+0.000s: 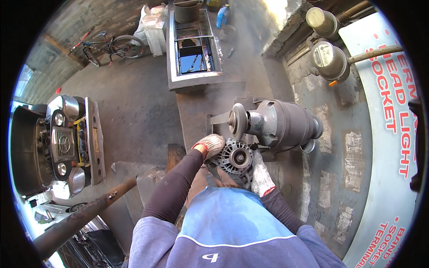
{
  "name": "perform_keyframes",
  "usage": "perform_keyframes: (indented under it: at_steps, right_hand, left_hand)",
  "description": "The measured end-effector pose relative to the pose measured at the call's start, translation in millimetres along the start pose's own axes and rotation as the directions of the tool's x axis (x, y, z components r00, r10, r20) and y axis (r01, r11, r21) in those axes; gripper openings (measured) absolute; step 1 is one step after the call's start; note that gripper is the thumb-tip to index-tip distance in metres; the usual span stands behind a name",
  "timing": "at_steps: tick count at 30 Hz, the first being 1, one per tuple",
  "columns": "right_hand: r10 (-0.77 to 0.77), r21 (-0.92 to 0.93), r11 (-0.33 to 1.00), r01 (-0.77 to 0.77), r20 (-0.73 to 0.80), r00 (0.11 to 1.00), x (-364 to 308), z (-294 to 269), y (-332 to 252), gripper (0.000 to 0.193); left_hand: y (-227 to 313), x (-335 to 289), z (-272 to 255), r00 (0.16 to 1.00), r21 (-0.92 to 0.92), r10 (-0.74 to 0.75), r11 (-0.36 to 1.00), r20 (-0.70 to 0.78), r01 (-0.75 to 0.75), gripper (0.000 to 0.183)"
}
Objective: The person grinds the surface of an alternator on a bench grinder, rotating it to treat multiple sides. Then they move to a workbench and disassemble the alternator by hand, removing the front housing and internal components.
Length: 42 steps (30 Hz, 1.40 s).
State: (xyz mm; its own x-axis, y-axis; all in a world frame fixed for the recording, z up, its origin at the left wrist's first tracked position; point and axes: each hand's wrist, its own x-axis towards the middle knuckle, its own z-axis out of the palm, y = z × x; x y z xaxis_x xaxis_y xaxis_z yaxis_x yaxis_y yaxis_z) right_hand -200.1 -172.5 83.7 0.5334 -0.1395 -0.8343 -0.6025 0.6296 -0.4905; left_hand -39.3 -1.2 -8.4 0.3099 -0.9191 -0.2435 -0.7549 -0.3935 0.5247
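Note:
Between my two gloved hands is an alternator (pixel 235 157), its round pulley facing up and its vented metal housing around it. My left hand (pixel 212 144), in a whitish knit glove with a red cuff, is closed on the alternator's left upper side. Along its right side lies my right hand (pixel 262 175), in the same kind of glove, its fingers gripping the housing edge and partly hidden. Just beyond the alternator stands a grey bench motor (pixel 286 123) with a round wheel (pixel 238 121) on its left shaft end. The wheel is close to my left hand, a small gap apart.
A metal-framed stand with a grate (pixel 193 30) and a pot (pixel 187 10) is ahead. A rusty pipe (pixel 89 216) slants in at lower left. A vehicle front (pixel 62 143) is at left, a bicycle (pixel 109 47) behind. Meters (pixel 330 60) and a signboard (pixel 380 134) line the right wall.

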Motion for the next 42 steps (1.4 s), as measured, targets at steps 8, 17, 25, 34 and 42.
perform_keyframes:
  at_steps: [8,17,25,34,42]
  right_hand:
    - [-0.100,-0.384,0.916,0.118,0.067,0.993,2,-22,1,0.061]
    - [-0.490,-0.764,0.161,0.625,0.487,0.723,33,-54,15,0.057]
    - [-0.316,-0.797,-0.078,0.599,0.590,0.743,60,-60,6,0.084]
    - [-0.025,-0.672,0.734,0.096,0.115,0.993,26,8,-38,0.060]
    - [-0.003,-0.866,0.489,0.102,0.116,0.993,-21,4,-60,0.090]
  left_hand:
    - [23,-29,26,0.922,-0.436,-0.368,0.854,-0.122,0.283,0.038]
    - [19,-25,15,0.894,-0.445,-0.448,0.796,0.021,0.409,0.036]
    - [10,-38,46,0.865,-0.501,-0.496,0.768,-0.071,0.399,0.030]
    - [24,-55,35,0.733,-0.836,-0.658,0.297,0.172,0.462,0.050]
    - [23,-47,64,0.778,-0.950,-0.550,-0.119,0.304,0.287,0.059]
